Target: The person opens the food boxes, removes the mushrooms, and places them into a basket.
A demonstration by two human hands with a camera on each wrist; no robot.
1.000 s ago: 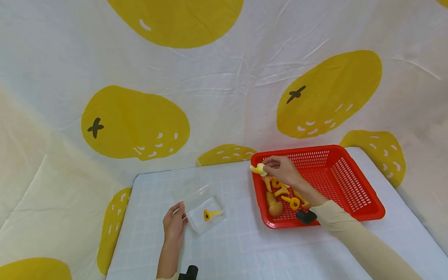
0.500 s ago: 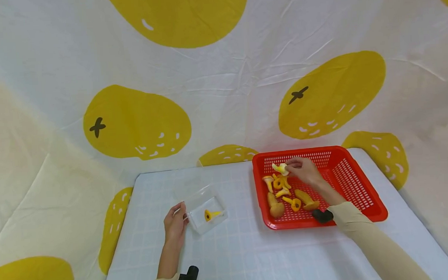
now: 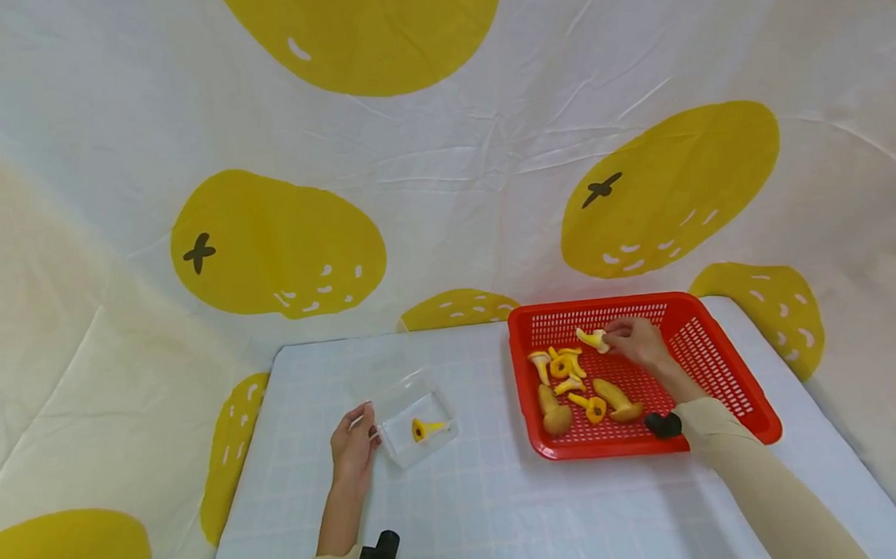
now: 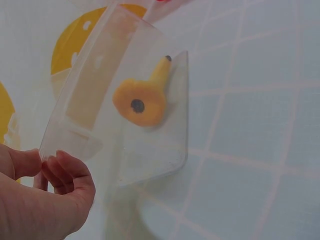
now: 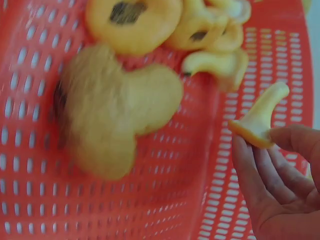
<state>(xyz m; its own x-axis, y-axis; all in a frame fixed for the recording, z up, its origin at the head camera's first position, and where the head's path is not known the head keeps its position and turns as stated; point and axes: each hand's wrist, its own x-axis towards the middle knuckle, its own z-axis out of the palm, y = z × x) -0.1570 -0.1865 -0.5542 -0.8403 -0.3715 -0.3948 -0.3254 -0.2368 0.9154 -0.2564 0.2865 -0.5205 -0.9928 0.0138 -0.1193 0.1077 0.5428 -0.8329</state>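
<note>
My left hand [image 3: 353, 446] pinches the near-left rim of a clear plastic container [image 4: 150, 160] between thumb and fingers; the container looks tilted in the left wrist view. One yellow-orange mushroom [image 3: 427, 429], trumpet-shaped with a dark spot on its cap, lies inside it. Over the back of a red slotted basket [image 3: 598, 450], my right hand [image 3: 641, 342] pinches a pale yellow mushroom [image 5: 262, 115] by its cap, the stem sticking out to the left in the head view. Below and left of that hand, several more mushrooms [image 3: 570, 385] lie in the basket.
Among the basket's mushrooms are larger brown ones, one at the left [image 3: 555, 412] and one nearer the middle [image 3: 617, 400]. A pale checked cloth [image 3: 496, 511] covers the table. Behind it hangs a white curtain [image 3: 446, 229] with yellow fruit prints.
My right hand has moved rightward with the pale yellow mushroom, from the basket's left edge to over its back middle, uncovering a brown mushroom. The left hand keeps its hold on the container.
</note>
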